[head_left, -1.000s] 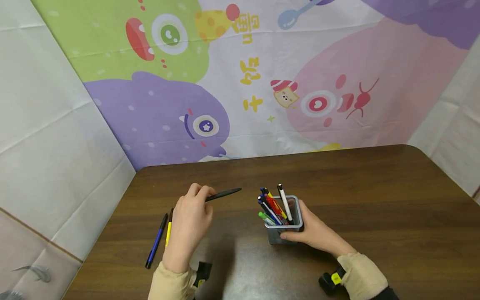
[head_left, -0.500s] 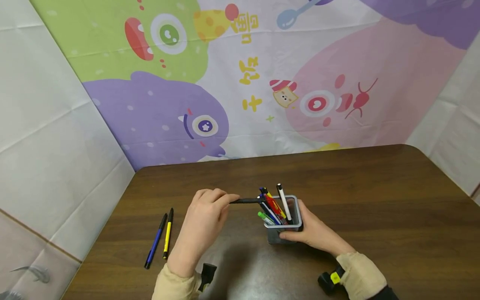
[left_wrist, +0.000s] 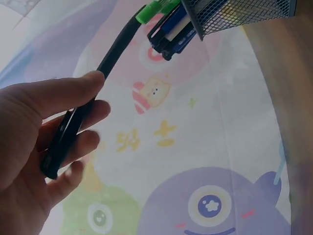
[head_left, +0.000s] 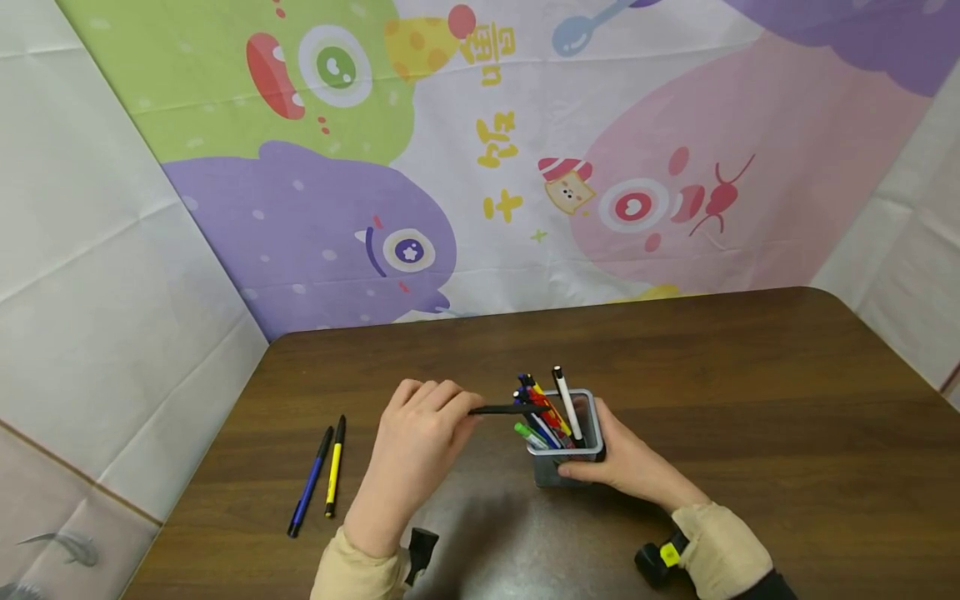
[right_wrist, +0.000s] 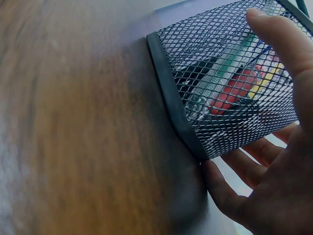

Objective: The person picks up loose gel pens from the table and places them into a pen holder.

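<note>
My left hand [head_left: 423, 446] pinches a black pen [head_left: 506, 409] near one end, thumb on one side and fingers on the other. The pen lies nearly level in the head view, its far end overlapping the pens in a mesh pen holder [head_left: 551, 475]. My right hand [head_left: 637, 462] grips that holder from its right side, with the thumb across the front. Inside lean several pens, among them a white one [head_left: 567, 404], a red one and a green-capped one [head_left: 528, 433]. In the right wrist view the mesh wall [right_wrist: 195, 68] shows their lower ends.
A blue pen [head_left: 310, 483] and a yellow pen [head_left: 336, 468] with black ends lie side by side on the brown wooden table [head_left: 750, 400], left of my left hand. Behind the table hangs a cartoon-printed cloth [head_left: 517, 267].
My left hand has moved right with the black pen, bringing its far end over to the holder's pens. My right hand and the holder have stayed in place.
</note>
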Tool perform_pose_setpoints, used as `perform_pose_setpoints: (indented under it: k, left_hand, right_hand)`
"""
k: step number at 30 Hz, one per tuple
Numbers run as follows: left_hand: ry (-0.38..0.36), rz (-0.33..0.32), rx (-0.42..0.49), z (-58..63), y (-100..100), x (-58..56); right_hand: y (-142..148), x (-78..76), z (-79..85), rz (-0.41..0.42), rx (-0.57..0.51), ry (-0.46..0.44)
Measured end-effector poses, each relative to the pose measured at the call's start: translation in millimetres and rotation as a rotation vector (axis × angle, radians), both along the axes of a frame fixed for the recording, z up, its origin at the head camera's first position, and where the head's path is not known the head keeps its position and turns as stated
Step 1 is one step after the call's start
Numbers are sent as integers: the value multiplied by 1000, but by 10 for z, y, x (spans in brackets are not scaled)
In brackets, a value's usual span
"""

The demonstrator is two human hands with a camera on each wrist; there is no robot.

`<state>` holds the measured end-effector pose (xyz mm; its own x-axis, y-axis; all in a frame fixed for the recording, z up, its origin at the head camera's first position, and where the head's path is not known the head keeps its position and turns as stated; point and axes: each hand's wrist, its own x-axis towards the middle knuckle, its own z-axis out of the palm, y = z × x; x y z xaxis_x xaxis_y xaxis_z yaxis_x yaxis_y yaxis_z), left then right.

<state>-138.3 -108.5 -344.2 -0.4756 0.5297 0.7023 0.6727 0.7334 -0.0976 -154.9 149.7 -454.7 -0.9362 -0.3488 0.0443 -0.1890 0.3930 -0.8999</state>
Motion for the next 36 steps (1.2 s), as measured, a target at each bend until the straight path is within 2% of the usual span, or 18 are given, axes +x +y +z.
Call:
perform_pose_setpoints:
  k: [5, 11, 14, 17, 23, 25, 29, 36]
  left_hand:
    - [12, -22, 22, -28, 32, -7]
    - [-66, -122, 44, -51, 70, -28]
    - [-82, -153, 40, -56, 87, -32]
    - [-64, -134, 32, -58, 93, -28]
    - [-3, -3, 66, -46, 89, -10]
    - [14, 19, 79, -43, 92, -10]
    - [29, 18, 102, -44, 102, -11]
    - [13, -30, 181, -58, 112, -12]
  right_hand:
    - [2, -2, -11, -1, 7, 3]
    - [10, 1, -15, 2, 11, -1]
    - [14, 1, -18, 3, 11, -3]
    - [14, 0, -21, 4, 11, -1]
    - [10, -1, -26, 8, 12, 10]
    - [10, -1, -28, 10, 13, 11]
    - [13, -4, -32, 12, 11, 12]
    - [20, -11, -36, 16, 6, 26]
